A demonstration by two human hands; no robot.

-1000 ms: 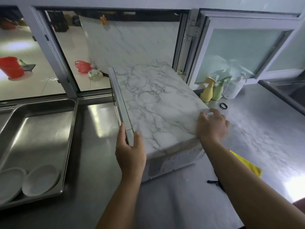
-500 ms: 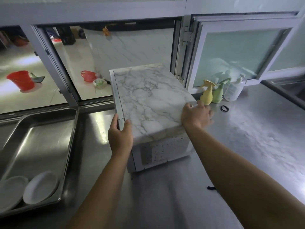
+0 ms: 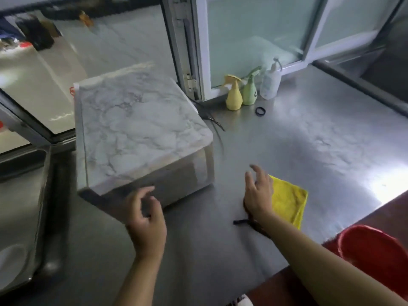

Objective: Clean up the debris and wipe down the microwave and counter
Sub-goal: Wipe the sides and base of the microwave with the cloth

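A: So, where did the microwave (image 3: 141, 138) stand at that moment?

B: It sat on the steel counter (image 3: 298, 151) just ahead of the left hand (image 3: 145, 219) and up-left of the right hand (image 3: 258, 195), turned at an angle, with marble-pattern film over its top. Neither hand touched it.

A: And how would you have judged it to handle?

B: Heavy and rigid, I'd say, a box to be slid rather than lifted. The film looked smooth, so palms could have slipped on it. The safer hold seemed to be low on the two near corners, or flat against the side walls.

A: What were the hands doing?

B: Both hung free with fingers loosely spread and a little curled, holding nothing. The left hovered just off the near lower edge of the microwave. The right hovered over the near corner of the yellow cloth (image 3: 289, 202).

A: How would the cloth have behaved?

B: Soft, light and limp; it lay flat on the counter under and to the right of the right hand. A pinch anywhere on it, or a bunching grab from above, would have done.

A: Anything smaller?

B: A black cord (image 3: 249, 221) ran beneath the right wrist, thin and floppy. Far ahead of the right hand stood a yellow spray bottle (image 3: 233, 96), a green spray bottle (image 3: 249, 92) and a pump bottle (image 3: 269, 81), with a small black ring (image 3: 260, 111) lying just before them.
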